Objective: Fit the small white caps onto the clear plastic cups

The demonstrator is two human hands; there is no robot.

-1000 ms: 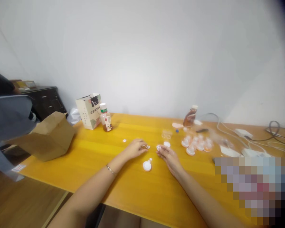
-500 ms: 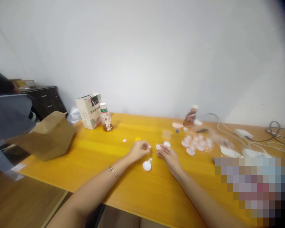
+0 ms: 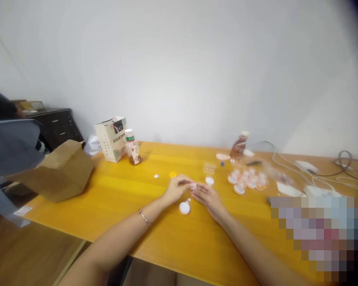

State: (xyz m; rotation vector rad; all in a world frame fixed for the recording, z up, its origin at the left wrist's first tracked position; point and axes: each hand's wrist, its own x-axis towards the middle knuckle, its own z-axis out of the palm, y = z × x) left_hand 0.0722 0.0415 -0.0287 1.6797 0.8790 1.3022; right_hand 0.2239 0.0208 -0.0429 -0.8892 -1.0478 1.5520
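both forearms reach forward over the yellow table (image 3: 155,246), left hand (image 3: 175,188) and right hand (image 3: 207,198) meeting fingertip to fingertip mid-table, fingers narrowed together on a small clear piece (image 3: 193,186), just beyond the white round lid (image 3: 184,207) lying near them.

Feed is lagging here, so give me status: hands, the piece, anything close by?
Left hand and right hand meet fingertip to fingertip, both pinching a tiny clear plastic piece. Round white plastic lid lies on the yellow wooden table just below.
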